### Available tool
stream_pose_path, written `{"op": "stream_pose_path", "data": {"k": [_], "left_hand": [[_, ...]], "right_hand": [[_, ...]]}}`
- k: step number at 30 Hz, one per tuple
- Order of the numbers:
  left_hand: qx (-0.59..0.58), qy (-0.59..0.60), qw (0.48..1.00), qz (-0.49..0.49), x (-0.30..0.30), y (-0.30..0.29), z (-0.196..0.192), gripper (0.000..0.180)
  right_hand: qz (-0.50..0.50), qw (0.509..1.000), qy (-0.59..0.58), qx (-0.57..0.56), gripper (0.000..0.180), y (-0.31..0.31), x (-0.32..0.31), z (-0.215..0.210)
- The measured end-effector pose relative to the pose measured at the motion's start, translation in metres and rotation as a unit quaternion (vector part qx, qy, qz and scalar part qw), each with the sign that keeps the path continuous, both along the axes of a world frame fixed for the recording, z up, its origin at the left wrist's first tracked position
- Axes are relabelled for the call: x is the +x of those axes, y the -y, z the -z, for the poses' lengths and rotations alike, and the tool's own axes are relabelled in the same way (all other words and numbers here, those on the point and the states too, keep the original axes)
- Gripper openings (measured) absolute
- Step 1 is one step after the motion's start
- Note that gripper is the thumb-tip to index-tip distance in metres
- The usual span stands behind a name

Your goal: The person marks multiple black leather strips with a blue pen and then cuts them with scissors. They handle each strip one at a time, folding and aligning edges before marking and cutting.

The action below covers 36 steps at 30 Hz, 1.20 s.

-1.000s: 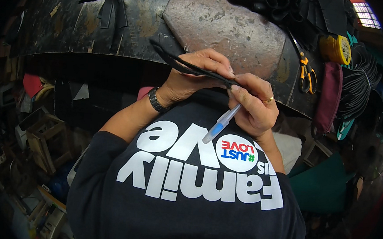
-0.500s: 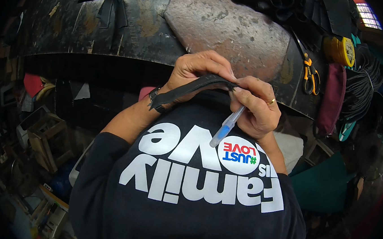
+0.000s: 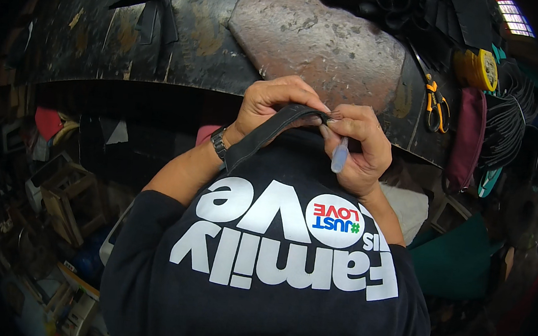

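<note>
My left hand [image 3: 274,104] pinches the upper end of a black strap [image 3: 265,136], which runs down and to the left past the dark watch on my wrist [image 3: 220,143]. My right hand [image 3: 360,151] meets it at the frayed strap tip and holds a small pale blue stick-shaped tool [image 3: 339,156] pointing down. A ring shows on this hand. Both hands sit close to my chest, just in front of the dark worn workbench [image 3: 184,41].
A flat grey stone slab [image 3: 320,42] lies on the bench beyond my hands. To the right lie orange-handled scissors [image 3: 435,104], a yellow tape measure [image 3: 476,69], a maroon pouch [image 3: 467,142] and coiled black cord [image 3: 506,120]. Wooden crates and clutter [image 3: 58,195] fill the floor at left.
The strap has swung from lying flat across both hands to hanging down-left from my left fingers. The blue tool has turned more upright as my right hand closed on the strap tip.
</note>
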<state>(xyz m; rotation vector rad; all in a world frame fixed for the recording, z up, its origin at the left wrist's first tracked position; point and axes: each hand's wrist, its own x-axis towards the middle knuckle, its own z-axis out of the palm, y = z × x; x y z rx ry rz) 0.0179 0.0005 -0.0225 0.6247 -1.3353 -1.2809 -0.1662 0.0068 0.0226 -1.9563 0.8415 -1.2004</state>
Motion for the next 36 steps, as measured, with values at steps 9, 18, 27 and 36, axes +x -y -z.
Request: {"op": "stream_pose_path", "data": {"k": [9, 18, 27, 36], "left_hand": [[0.066, -0.001, 0.998, -0.003, -0.003, -0.001, -0.015, 0.016], [0.124, 0.049, 0.989, -0.064, -0.014, -0.003, -0.018, 0.019], [0.211, -0.011, 0.977, 0.019, -0.001, 0.002, -0.007, 0.018], [0.225, -0.026, 0.974, 0.022, -0.004, -0.003, -0.019, 0.021]], "right_hand": [[-0.003, 0.982, 0.03, 0.184, 0.011, 0.002, 0.001, -0.009], [0.006, 0.991, -0.108, 0.085, 0.004, 0.017, -0.009, -0.017], [0.01, 0.903, 0.218, 0.371, 0.041, 0.032, -0.023, -0.024], [0.022, 0.887, 0.309, 0.343, 0.026, 0.031, 0.0, -0.008]]}}
